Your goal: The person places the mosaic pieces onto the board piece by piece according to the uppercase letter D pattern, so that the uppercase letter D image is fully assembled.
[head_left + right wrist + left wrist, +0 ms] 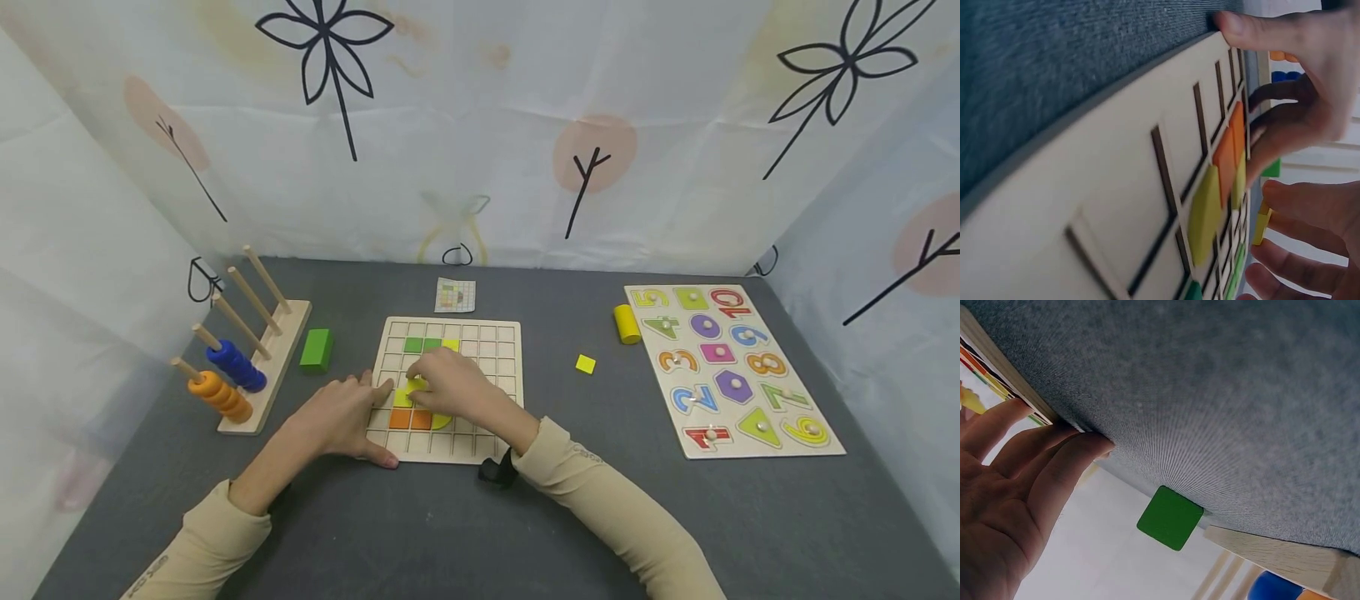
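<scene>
A wooden grid board (487, 433) lies in the middle of the table. My left hand (339, 418) rests at its front left corner, thumb by the front edge and fingers spread along the left side. Over the board, my right hand (459, 385) pinches a small yellow tile (1262, 224) between thumb and fingers, raised off the surface in the right wrist view. On the grid lie orange tiles (400, 418), a yellow tile (402, 399), a yellow round-edged piece (441, 422) partly under the right hand, and green tiles (413, 344) in an upper row.
Behind the board lies a small pattern card (455, 296). At left stand a green block (317, 350) and a peg stand (281, 367) with blue and orange rings. To the right are a loose yellow tile (586, 364), a yellow cylinder (627, 324) and a number puzzle board (678, 429).
</scene>
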Motion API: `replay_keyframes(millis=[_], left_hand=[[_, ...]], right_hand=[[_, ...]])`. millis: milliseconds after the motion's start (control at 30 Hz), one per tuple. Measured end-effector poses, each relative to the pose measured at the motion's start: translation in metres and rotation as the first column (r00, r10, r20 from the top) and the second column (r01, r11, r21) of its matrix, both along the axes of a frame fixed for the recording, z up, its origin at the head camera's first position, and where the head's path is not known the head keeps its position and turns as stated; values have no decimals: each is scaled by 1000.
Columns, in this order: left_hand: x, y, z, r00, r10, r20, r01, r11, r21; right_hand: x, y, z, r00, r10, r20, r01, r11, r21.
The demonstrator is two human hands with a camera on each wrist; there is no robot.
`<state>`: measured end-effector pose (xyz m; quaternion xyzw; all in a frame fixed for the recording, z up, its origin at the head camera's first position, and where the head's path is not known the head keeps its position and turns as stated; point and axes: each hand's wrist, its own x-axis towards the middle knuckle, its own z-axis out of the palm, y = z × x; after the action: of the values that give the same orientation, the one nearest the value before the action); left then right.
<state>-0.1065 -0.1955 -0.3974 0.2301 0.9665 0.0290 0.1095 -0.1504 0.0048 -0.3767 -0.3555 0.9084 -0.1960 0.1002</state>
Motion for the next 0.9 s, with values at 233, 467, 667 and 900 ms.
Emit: replay_keyframes(millis=[233, 467, 667, 900], left_hand=[[0, 0, 1, 1000, -12, -9, 12, 1000, 7], [0, 0, 0, 1000, -12, -15, 12, 1000, 0], [1, 0, -1, 1000, -15, -23, 15, 1000, 0], [0, 0, 0, 1000, -9, -18, 9, 1000, -5]], right_hand=[[-3, -11, -8, 1000, -4, -6, 5, 1000, 28], [-7, -17, -12, 999, -37, -23, 38, 999, 29], [-10, -20, -14, 998, -48, -32, 49, 998, 46], [-12, -18, -13, 998, -53, -23, 53, 998, 28]])
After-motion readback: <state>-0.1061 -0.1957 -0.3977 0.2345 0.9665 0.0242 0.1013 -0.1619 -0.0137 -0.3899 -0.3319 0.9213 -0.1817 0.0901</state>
